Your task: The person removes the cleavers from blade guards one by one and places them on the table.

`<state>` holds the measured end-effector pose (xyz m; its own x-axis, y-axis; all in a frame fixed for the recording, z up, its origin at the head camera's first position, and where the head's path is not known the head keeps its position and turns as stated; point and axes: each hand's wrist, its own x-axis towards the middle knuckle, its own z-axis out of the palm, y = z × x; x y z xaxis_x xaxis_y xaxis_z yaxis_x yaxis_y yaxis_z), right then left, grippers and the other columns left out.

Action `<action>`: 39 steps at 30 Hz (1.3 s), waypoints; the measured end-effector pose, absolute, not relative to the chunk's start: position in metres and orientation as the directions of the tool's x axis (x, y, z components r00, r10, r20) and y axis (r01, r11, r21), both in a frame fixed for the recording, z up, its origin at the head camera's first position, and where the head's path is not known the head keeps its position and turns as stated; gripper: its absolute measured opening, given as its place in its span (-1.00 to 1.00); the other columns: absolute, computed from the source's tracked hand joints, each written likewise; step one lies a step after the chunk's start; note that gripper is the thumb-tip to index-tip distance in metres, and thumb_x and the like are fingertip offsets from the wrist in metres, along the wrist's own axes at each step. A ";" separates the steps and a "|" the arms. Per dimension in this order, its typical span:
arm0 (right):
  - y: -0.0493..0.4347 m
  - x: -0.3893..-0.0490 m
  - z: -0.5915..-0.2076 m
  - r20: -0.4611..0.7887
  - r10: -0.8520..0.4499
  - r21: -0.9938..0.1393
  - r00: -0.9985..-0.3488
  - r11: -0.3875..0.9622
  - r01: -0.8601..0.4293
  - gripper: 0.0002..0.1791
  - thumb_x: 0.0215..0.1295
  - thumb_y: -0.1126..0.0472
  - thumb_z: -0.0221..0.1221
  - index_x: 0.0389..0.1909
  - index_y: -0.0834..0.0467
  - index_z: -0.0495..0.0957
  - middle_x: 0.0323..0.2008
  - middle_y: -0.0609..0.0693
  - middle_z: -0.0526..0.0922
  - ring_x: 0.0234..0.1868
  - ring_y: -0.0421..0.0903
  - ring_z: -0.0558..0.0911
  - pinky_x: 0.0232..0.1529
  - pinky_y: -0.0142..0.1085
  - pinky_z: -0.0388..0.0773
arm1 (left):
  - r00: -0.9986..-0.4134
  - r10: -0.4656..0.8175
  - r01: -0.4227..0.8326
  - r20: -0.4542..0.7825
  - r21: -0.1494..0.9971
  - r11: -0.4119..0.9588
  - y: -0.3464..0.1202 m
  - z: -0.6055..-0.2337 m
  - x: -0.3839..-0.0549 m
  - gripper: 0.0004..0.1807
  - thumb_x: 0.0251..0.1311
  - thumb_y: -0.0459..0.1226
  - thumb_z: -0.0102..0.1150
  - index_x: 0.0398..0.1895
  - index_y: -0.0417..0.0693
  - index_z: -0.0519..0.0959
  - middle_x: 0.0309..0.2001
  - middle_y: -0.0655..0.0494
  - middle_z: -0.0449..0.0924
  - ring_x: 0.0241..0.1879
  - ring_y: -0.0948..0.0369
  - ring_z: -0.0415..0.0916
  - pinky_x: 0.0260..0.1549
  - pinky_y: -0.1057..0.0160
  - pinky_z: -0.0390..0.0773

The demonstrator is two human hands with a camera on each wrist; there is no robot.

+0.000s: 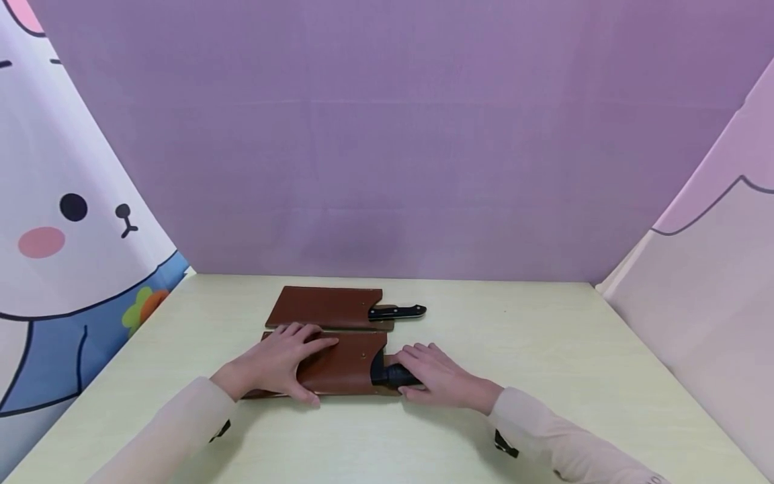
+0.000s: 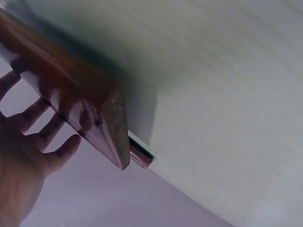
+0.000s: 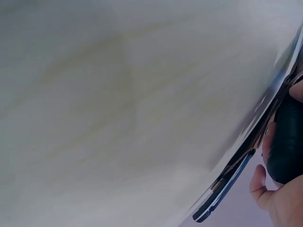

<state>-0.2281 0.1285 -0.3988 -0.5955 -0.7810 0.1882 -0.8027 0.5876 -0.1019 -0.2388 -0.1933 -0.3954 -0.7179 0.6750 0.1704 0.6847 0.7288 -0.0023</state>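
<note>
Two brown sheaths lie one behind the other on the table. From the near sheath (image 1: pixel 341 370), a thick black knife handle (image 1: pixel 393 376) sticks out at the right, its blade hidden inside. My right hand (image 1: pixel 441 378) grips that handle, which also shows as a dark rounded end (image 3: pixel 286 146) in the right wrist view. With fingers spread, my left hand (image 1: pixel 275 359) rests on the left part of the near sheath. In the left wrist view, those fingers lie along the edge of the glossy sheath (image 2: pixel 61 80).
Just behind, the far sheath (image 1: pixel 326 308) holds a second knife, whose slim black riveted handle (image 1: pixel 402 312) points right. The pale table (image 1: pixel 532 349) ends at a purple backdrop (image 1: pixel 387 148). Printed cloth panels (image 1: pixel 78 168) stand at both sides.
</note>
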 end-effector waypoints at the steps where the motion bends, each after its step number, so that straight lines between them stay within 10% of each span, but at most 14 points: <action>1: 0.129 -0.228 -0.399 0.195 -0.781 -0.101 -0.593 0.585 -0.804 -0.60 0.17 0.01 0.15 0.03 0.01 0.38 -0.14 -0.13 0.50 -0.20 -0.23 0.40 -0.25 -0.33 0.33 | -0.722 0.672 0.681 0.166 0.003 0.732 -0.193 -0.395 -0.239 0.09 -0.40 0.51 0.08 0.30 0.22 0.27 0.16 0.02 0.30 0.08 0.04 0.27 0.06 -0.16 0.26; 39: 0.143 -0.219 -0.400 0.261 -0.771 -0.044 -0.581 0.592 -0.805 -0.59 0.10 0.02 0.17 -0.02 0.02 0.39 -0.17 -0.12 0.51 -0.22 -0.21 0.42 -0.25 -0.33 0.34 | -0.745 0.648 0.657 0.159 0.004 0.754 -0.192 -0.395 -0.237 0.10 -0.40 0.52 0.07 0.31 0.23 0.25 0.17 -0.01 0.27 0.08 0.00 0.26 -0.05 -0.15 0.35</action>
<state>-0.2186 0.1431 -0.3999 -0.5815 -0.7707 0.2606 -0.8046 0.5921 -0.0442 -0.2366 -0.1924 -0.3949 -0.7448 0.6480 0.1593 0.6569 0.7539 0.0044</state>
